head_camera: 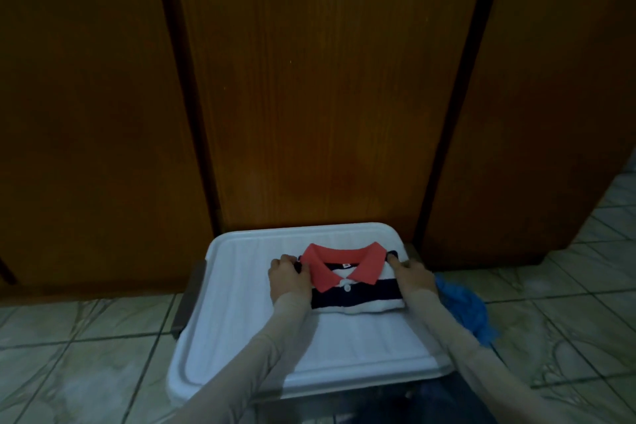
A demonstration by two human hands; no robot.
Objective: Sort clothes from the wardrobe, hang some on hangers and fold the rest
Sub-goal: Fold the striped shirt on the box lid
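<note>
Dark wooden wardrobe doors (327, 79) fill the dim upper view, above a pale tiled floor (86, 337). A white plastic lid (241, 337) lies before them, carrying a folded polo shirt (358, 293) striped navy and white with a coral collar. The left hand (287, 274) pinches its left edge; the right hand (411, 274) seems to grip the right edge, fingers partly hidden. A crumpled blue item (464, 310) sits beside the lid. The collar label is unreadable.

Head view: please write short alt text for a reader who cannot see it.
Two hands, left hand and right hand, hold the sides of a folded striped polo shirt with a red collar on a white tray. Behind stand wooden wardrobe doors; blue cloth lies on the tiled floor.
</note>
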